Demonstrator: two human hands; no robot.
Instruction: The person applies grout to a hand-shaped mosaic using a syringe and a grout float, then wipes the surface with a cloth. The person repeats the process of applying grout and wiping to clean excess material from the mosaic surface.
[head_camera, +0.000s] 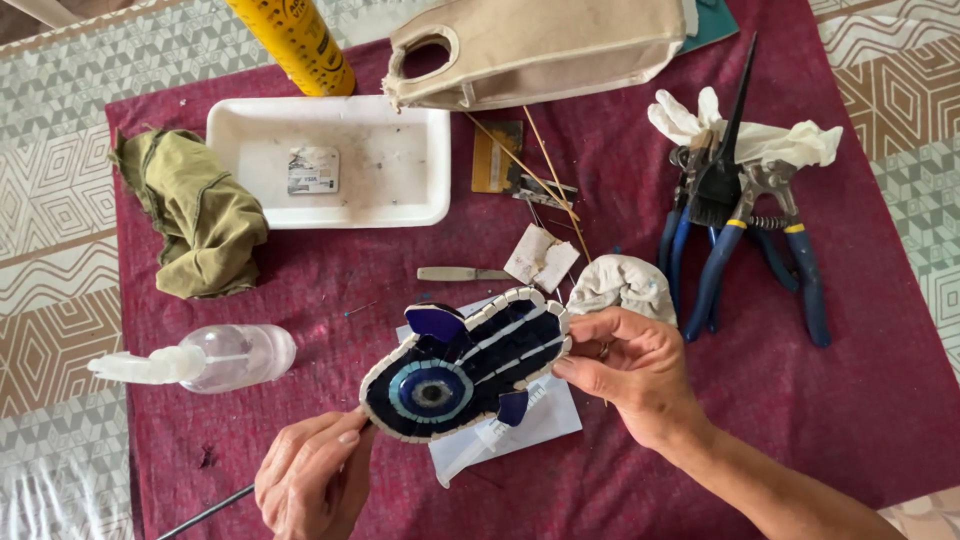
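Between the two hands, a dark blue and white hand-shaped mosaic piece with a round eye in the middle (465, 365) is being held up off the dark red cloth (850, 400). Its long side is running from the lower left up to the upper right, so one end is pointing at each hand.

The right hand (630, 365) is pinching the upper right end, where the white-edged fingers of the piece are. Its thumb is sitting on top and its other fingers are curling under the edge. The left hand (315, 480) is closing around a thin dark stick tool (205, 515), and its fingertips are touching the lower left edge of the piece, right beside the round eye. So both hands are on the piece, one at each end.

Under the piece, a white sheet of paper (540, 425) is lying on the cloth. Off to the left of the left hand, a clear plastic spray bottle (215, 358) is lying on its side. Just above the right hand, a crumpled white rag (622, 285) is resting, and farther right of it some blue-handled pliers (745, 250) are lying in a pile.
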